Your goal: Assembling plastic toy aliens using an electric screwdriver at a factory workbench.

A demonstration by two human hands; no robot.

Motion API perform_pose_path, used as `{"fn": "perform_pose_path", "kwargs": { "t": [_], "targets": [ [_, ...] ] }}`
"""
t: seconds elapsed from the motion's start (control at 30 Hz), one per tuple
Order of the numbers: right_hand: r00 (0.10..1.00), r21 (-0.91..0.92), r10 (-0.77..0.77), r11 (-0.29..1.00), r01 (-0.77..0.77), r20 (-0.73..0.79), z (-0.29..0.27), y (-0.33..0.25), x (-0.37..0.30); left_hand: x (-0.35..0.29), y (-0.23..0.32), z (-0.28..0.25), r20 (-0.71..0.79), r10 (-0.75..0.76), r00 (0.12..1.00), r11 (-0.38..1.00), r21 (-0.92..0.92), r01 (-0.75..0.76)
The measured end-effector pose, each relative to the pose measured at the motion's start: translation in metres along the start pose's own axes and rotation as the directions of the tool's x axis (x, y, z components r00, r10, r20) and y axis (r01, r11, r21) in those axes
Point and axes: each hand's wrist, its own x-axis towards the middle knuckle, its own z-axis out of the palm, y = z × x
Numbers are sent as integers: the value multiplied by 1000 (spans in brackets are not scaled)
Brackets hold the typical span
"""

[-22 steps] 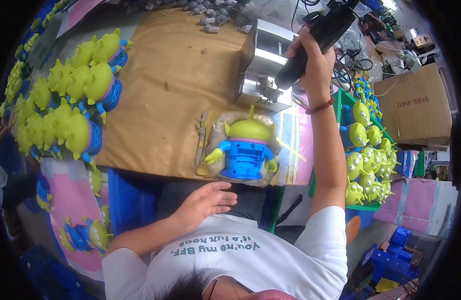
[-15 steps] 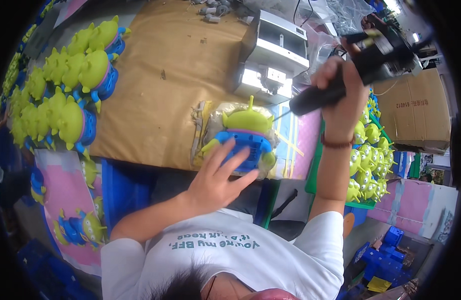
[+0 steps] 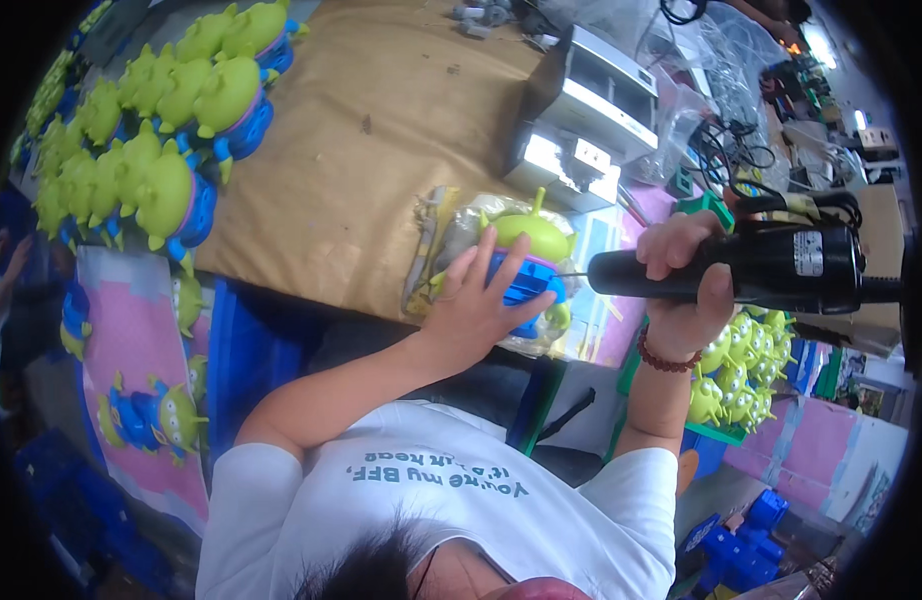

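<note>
Hands: two, both the person's own and both at work around one toy.
Left hand [image 3: 476, 305]: laid palm down over the toy, its fingers spread well apart; it pressed on the blue body without closing round it.
Right hand [image 3: 686, 270]: closed around one black power screwdriver [image 3: 771, 265], which it held roughly level, to the right of the toy.
Bit [image 3: 575, 274]: one, thin, pointing left out of the screwdriver at the toy's side; whether its tip touched could not be told.
Toy in work [image 3: 537, 240]: one, green-headed and blue-bodied with a single antenna, lying under the left hand near the front edge of the table, on one plastic-wrapped pad [image 3: 459, 218].
Table [image 3: 331, 180]: one, brown-covered.
Metal fixture [image 3: 609, 92]: one, white and silver, just beyond the toy in work.
Standing toys [image 3: 161, 190]: more than ten, in about three rows at the table's left; overlap hid the exact count.
Lying toy [image 3: 146, 415]: one plainly seen full length, on a pink sheet [image 3: 121, 300] at the left.
Crated toys [image 3: 741, 370]: at least eight, packed close in one green crate [image 3: 719, 433] to the right, partly behind the right forearm.
Bracelet [image 3: 668, 360]: one, dark red, on the right wrist.
</note>
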Motion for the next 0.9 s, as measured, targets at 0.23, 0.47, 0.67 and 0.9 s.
{"fn": "perform_pose_path", "kwargs": {
  "t": [0.23, 0.47, 0.67, 0.9],
  "targets": [
    [1000, -68, -17, 998, 16, -17, -5, 28, -29, -9, 2, 13, -107, -55, 993, 983, -180, 35],
    [999, -82, -47, 995, 48, 7, -10, 36, -47, -11, 9, 11, -189, -134, 973, 991, -45, 128],
    [999, -47, -52, 997, 53, 12, -14, 40, -51, -13, 10, 10, -149, -130, 980, 991, -33, 126],
    [998, -71, -55, 996, 55, -6, -14, 44, -53, -12, 7, 9, -139, -120, 983, 981, -172, 95]
  ]
}}
